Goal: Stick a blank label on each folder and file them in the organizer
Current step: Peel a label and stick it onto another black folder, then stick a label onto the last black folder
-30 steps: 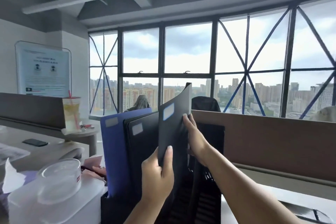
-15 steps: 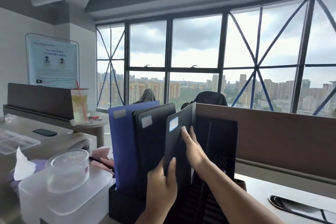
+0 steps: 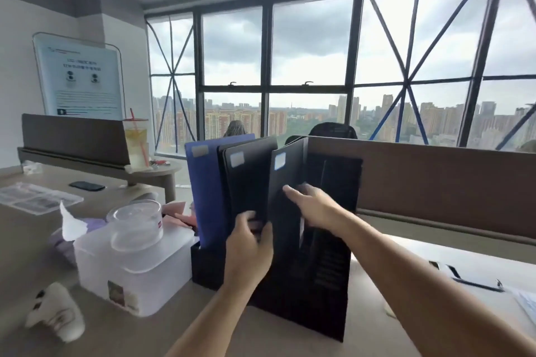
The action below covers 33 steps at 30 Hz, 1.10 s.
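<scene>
As the filing step nears its end, the left hand (image 3: pixel 249 243) pinches the near edge of the rightmost folder (image 3: pixel 285 211) between thumb and fingers, while the right hand (image 3: pixel 316 209) lays straight fingers (image 3: pixel 293 191) against its side. The folder stands in the black organizer (image 3: pixel 208 264) on the tabletop (image 3: pixel 145 333), white label (image 3: pixel 280 160) at the top, beside a middle folder (image 3: pixel 249 180) and a blue folder (image 3: pixel 203 188). A second ago it rode high and tilted above the slot; now it sits nearly level with its neighbours. What is left looks like a final push down and a clean release.
</scene>
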Motion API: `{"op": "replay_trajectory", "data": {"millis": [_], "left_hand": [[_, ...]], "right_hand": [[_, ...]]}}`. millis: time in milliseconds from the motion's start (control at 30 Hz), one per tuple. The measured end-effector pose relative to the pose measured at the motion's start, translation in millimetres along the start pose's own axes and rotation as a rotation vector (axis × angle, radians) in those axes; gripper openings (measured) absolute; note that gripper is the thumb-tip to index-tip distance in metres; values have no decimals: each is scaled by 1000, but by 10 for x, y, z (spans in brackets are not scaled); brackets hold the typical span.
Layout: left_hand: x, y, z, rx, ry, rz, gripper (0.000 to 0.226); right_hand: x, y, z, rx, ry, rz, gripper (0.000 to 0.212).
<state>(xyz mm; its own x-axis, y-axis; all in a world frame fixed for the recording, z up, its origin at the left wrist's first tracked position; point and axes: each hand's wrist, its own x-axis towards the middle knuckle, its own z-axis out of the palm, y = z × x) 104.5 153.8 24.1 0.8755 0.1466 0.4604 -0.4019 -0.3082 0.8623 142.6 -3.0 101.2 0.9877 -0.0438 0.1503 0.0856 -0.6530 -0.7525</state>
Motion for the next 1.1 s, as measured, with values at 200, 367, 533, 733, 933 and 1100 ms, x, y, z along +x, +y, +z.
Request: {"op": "replay_trajectory", "data": {"millis": [200, 367, 533, 733, 933, 1100], "left_hand": [[-746, 328, 6, 75, -69, 147, 6], [-1381, 654, 764, 53, -513, 178, 15], [-2031, 964, 1830, -27, -817, 167, 23], [-2774, 1313, 2876, -33, -1160, 252, 12], [-3345, 1582, 3500, 128, -1231, 517, 54], [-3464, 1591, 3714, 145, -1213, 523, 60]], "right_hand": [[-1122, 178, -663, -328, 5, -152, 28], [-2208, 899, -1328, -483, 114, 7, 21], [-3290, 1786, -2072, -659, 273, 323, 25], [-4370, 2637, -2787, -750, 457, 774, 50], [-4978, 3309, -2750, -669, 371, 1238, 75], [-4947, 3272, -2749, -777, 393, 1031, 18]]}}
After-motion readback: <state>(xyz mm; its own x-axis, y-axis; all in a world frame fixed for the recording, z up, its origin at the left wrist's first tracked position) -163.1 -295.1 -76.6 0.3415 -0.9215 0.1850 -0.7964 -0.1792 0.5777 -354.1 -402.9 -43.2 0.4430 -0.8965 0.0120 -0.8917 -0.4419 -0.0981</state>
